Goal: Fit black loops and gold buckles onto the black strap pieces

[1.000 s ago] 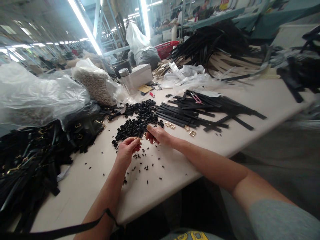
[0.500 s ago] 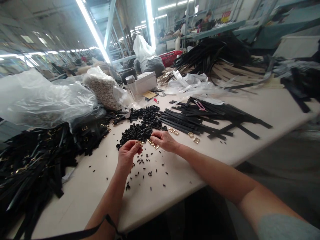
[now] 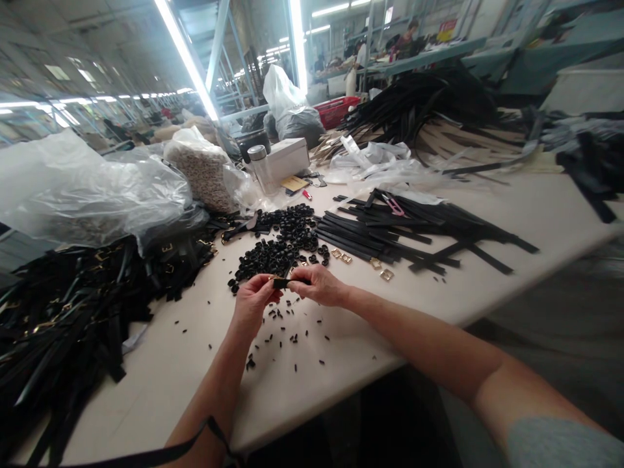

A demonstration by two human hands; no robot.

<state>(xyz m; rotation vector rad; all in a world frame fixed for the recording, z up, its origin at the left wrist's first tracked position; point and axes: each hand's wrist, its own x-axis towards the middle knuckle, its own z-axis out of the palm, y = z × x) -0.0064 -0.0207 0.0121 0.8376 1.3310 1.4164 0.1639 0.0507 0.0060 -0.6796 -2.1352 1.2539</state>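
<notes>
a narrow, flat black strip (image 3: pixel 281 283), gold metal (image 3: pixel 271 278) glinting by its left end, lies nearly level above the worktop (image 3: pixel 170 377), long axis running left to right; left hand (image 3: pixel 252 298) and right hand (image 3: pixel 320 286) pinch it in their fingers.

Glaring overhead tubes (image 3: pixel 187 60), dim stretched edges

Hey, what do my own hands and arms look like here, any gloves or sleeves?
Your left hand and right hand wear no gloves. A short grey sleeve covers the right upper arm; the left sleeve is out of view. A thin black strap crosses the left forearm.
</notes>
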